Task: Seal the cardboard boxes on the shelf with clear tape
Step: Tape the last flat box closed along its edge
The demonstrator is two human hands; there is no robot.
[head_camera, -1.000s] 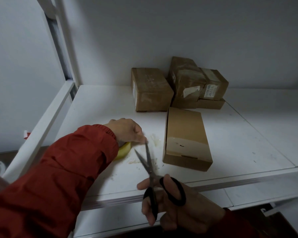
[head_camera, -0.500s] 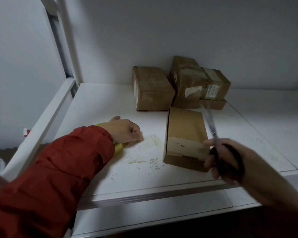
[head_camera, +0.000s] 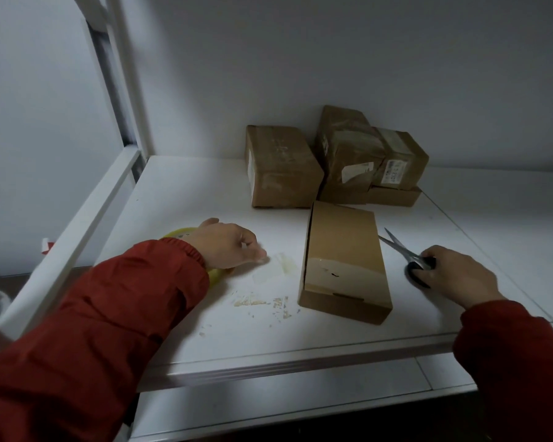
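the left grip [head_camera: 227, 247] is curling round the yellow tape roll [head_camera: 178, 233] lying on the shelf [head_camera: 205, 339]; the right grip [head_camera: 454, 275] is holding scissors [head_camera: 403, 250], blades parted, just beside the near box [head_camera: 342, 250]. that box is showing one glossy strip, and the stacked boxes [head_camera: 281, 167] behind are looking taped, so little seems left. tape scraps [head_camera: 259, 303] are littering the white surface under a grey wall [head_camera: 300, 59].

No text reads clearly. The white label [head_camera: 393, 172] on the rightmost stacked box [head_camera: 401, 151], upper right of the frame's centre, carries dark characters turned sideways (digits perhaps, too blurred to tell). A second label [head_camera: 356, 171] on the neighbouring box [head_camera: 348, 141] shows only faint marks.
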